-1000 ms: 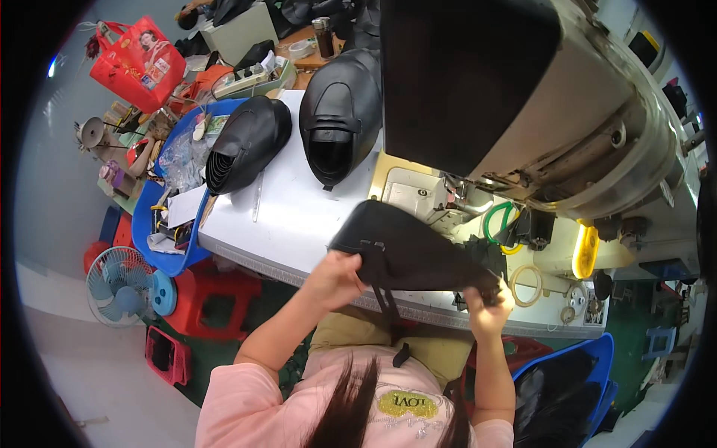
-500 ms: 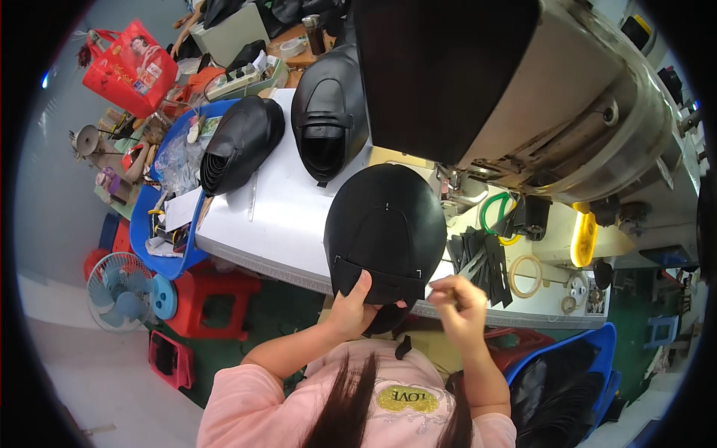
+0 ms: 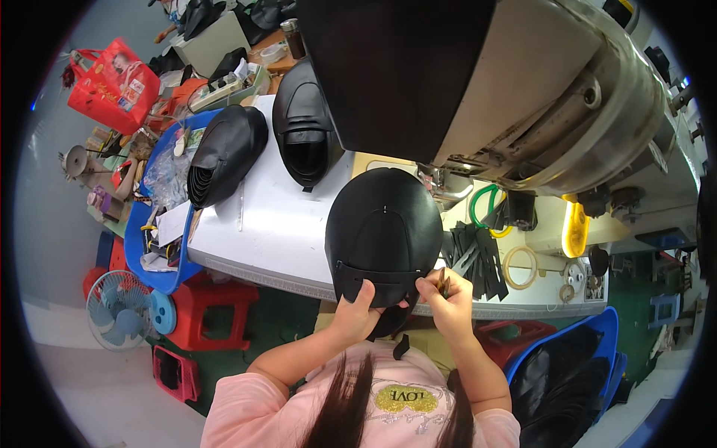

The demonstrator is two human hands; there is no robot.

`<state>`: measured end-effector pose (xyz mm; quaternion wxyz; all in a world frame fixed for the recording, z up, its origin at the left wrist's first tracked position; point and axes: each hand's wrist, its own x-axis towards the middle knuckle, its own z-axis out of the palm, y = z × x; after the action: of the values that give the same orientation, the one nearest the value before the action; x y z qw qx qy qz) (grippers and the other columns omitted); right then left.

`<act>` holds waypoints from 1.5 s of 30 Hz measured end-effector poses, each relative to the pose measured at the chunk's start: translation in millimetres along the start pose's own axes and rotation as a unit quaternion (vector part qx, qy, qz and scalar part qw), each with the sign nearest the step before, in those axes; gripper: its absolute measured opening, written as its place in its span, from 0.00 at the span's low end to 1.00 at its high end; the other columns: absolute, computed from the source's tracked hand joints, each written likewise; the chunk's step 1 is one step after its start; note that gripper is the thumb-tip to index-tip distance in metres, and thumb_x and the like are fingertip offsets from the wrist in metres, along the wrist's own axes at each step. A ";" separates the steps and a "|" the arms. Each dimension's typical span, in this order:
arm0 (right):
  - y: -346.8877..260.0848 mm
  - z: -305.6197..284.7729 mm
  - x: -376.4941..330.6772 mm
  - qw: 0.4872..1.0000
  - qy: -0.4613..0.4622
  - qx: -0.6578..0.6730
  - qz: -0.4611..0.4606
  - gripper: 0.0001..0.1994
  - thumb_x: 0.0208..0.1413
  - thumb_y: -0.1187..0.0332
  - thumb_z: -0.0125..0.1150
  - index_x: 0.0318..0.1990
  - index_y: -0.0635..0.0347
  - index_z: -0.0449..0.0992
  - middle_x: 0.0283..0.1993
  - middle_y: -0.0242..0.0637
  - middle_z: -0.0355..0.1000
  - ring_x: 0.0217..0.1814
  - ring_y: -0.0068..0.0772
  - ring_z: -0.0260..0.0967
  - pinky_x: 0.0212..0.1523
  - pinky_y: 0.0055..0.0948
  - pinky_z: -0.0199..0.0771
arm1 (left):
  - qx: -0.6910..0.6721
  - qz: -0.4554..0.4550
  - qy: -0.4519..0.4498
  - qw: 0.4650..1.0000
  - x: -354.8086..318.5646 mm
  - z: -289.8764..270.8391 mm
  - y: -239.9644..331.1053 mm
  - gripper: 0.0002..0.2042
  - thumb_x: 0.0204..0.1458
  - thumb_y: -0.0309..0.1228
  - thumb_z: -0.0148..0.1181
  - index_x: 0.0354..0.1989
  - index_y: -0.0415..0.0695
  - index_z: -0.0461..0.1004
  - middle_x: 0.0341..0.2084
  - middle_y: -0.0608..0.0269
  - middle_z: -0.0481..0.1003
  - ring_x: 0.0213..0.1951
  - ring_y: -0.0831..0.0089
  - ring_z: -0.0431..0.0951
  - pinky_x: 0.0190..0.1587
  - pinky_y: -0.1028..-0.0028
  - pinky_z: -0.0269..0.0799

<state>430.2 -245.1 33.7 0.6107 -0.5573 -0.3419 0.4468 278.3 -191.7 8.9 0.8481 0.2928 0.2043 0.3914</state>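
A black leather shoe upper (image 3: pixel 385 231), toe pointing away from me, is held up over the table's front edge. My left hand (image 3: pixel 355 313) is closed on its near left part, the thumb lying on top of the strap piece (image 3: pixel 377 280). My right hand (image 3: pixel 448 302) is pinched at the right end of that strap, thumb and fingertips touching the upper's edge. A small dark pointed tool (image 3: pixel 444 282) sticks out from among the right fingers; its exact kind is unclear.
Two stacks of black shoe uppers (image 3: pixel 228 157) (image 3: pixel 305 127) stand on the white table (image 3: pixel 246 243). A large sewing machine (image 3: pixel 538 97) looms at the upper right. Black strips (image 3: pixel 478 261) lie right of the upper. Blue bins (image 3: pixel 134 246) (image 3: pixel 609 336) flank the table.
My right hand has moved left and up onto the strap's right end from just beside the upper. The dark tool now shows in its fingers. The view has shifted slightly.
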 end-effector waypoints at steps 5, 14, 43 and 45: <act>6.8 0.5 -0.9 0.999 0.019 -0.021 -0.018 0.05 0.48 0.77 0.61 0.25 0.63 0.70 0.22 0.29 0.68 0.21 0.13 0.59 0.23 0.16 0.57 | 0.025 -0.007 0.018 0.999 -1.0 6.9 2.4 0.14 0.53 0.22 0.52 0.49 0.39 0.66 0.40 0.56 0.73 0.38 0.66 0.75 0.41 0.67 0.74; -5.4 -4.1 11.8 0.993 -0.020 0.095 0.061 0.22 0.40 0.75 0.69 0.45 0.63 0.69 0.42 0.33 0.70 0.34 0.22 0.67 0.37 0.21 0.68 | -0.038 -0.051 0.027 0.998 -2.3 7.8 10.4 0.19 0.53 0.22 0.53 0.54 0.42 0.62 0.42 0.56 0.72 0.39 0.68 0.75 0.39 0.68 0.75; -15.8 -19.5 20.4 0.964 -0.124 0.175 0.159 0.22 0.42 0.77 0.67 0.47 0.64 0.68 0.41 0.33 0.71 0.41 0.24 0.69 0.45 0.26 0.70 | 0.666 0.487 -0.259 0.502 26.4 4.0 44.5 0.13 0.38 0.25 0.57 0.35 0.35 0.73 0.41 0.48 0.71 0.42 0.57 0.74 0.39 0.66 0.73; -12.6 -20.1 21.3 0.962 -0.123 0.181 0.162 0.22 0.43 0.77 0.67 0.47 0.64 0.68 0.41 0.33 0.71 0.41 0.23 0.68 0.45 0.25 0.69 | 0.655 0.491 -0.256 0.515 27.6 2.9 45.2 0.12 0.38 0.23 0.58 0.34 0.35 0.73 0.40 0.48 0.72 0.41 0.57 0.74 0.37 0.66 0.74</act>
<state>458.5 -232.6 41.5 0.5736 -0.4264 -0.2329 0.6595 272.2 -147.4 37.5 0.1047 0.9064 0.0007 0.4091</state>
